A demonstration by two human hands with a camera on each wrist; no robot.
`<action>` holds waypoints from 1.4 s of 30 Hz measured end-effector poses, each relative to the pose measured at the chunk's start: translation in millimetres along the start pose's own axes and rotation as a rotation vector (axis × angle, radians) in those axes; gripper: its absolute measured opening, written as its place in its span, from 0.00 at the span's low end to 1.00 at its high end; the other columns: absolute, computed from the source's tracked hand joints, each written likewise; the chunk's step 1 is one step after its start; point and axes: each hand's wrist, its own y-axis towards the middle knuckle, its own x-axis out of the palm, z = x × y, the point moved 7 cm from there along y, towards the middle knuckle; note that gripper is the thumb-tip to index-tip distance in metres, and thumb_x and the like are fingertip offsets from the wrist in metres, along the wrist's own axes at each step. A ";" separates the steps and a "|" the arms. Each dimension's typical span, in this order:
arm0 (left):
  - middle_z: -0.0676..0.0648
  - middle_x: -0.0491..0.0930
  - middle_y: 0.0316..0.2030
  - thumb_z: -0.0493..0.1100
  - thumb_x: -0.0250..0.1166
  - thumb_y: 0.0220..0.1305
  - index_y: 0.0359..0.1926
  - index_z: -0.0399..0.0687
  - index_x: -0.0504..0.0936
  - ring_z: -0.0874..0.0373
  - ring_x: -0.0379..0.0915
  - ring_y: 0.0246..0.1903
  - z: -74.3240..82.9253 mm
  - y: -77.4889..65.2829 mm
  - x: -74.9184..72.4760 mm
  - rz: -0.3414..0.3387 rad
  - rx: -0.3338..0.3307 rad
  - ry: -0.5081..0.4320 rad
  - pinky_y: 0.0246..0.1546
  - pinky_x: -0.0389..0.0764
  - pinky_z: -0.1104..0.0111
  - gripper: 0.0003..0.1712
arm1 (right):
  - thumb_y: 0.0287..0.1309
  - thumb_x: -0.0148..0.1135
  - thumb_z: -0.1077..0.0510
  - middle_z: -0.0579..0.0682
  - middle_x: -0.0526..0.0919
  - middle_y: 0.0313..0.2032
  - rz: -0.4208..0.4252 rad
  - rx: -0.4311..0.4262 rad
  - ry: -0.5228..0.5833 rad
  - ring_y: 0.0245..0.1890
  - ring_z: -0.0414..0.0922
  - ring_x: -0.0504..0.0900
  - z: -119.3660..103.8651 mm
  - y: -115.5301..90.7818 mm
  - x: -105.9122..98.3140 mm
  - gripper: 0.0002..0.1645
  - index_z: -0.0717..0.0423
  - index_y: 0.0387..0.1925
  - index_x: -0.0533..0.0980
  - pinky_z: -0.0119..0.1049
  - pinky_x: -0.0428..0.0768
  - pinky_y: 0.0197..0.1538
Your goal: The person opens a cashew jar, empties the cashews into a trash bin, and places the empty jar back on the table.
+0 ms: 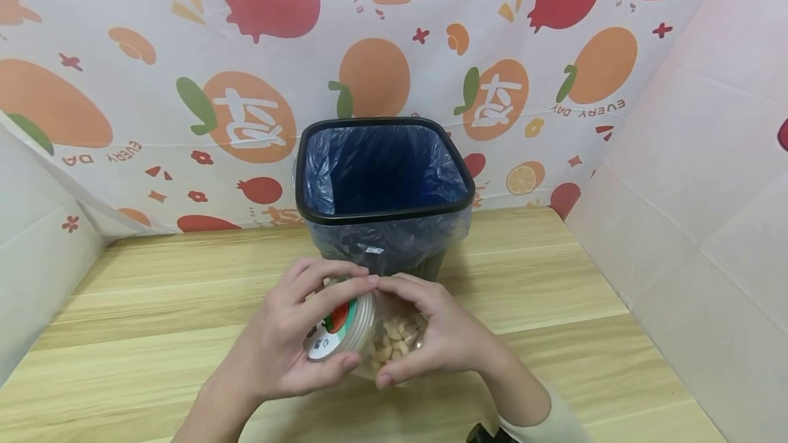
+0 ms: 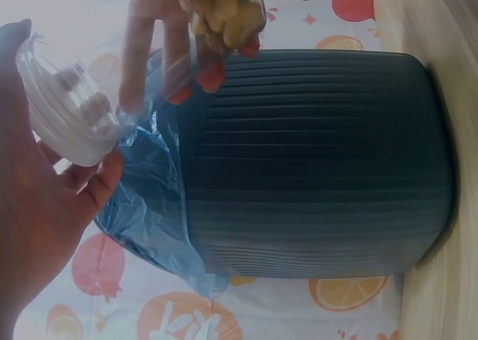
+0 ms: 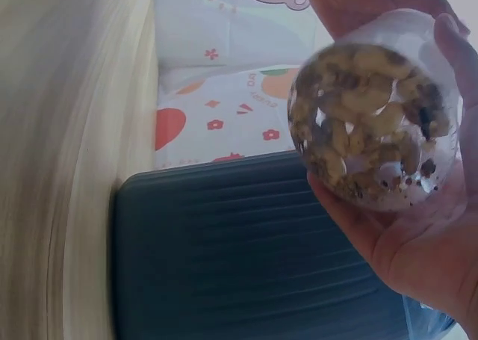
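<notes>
A clear plastic jar (image 3: pixel 373 116) is tilted on its side between both hands, in front of the bin. My right hand (image 1: pixel 446 333) grips the jar round its body, near its base. Pale cashews (image 1: pixel 394 342) lie toward the base; the right wrist view shows them through the bottom, with dark bits among them. My left hand (image 1: pixel 295 330) holds the ridged lid (image 2: pixel 71 108) at the jar's other end, thumb below and fingers above. A white and green label with a red picture (image 1: pixel 335 323) covers the lid's top. The fingertips of both hands meet above the jar.
Behind the hands stands a dark bin (image 2: pixel 314 161) with a black rim (image 1: pixel 384 217) and a bluish plastic liner (image 1: pixel 394 238) folded over it. It rests on a wood-grain table (image 1: pixel 154 313). A fruit-print sheet (image 1: pixel 308 87) hangs behind, with pale side walls (image 1: pixel 695 176).
</notes>
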 end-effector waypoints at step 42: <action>0.44 0.80 0.49 0.65 0.60 0.66 0.55 0.46 0.82 0.53 0.72 0.45 -7.1 -4.1 -1.7 -0.003 -0.088 0.003 0.44 0.72 0.75 0.31 | 0.27 0.88 0.55 0.42 0.77 0.60 0.046 0.041 -0.058 0.58 0.41 0.77 2.2 -0.1 0.9 0.64 0.44 0.71 0.66 0.37 0.78 0.60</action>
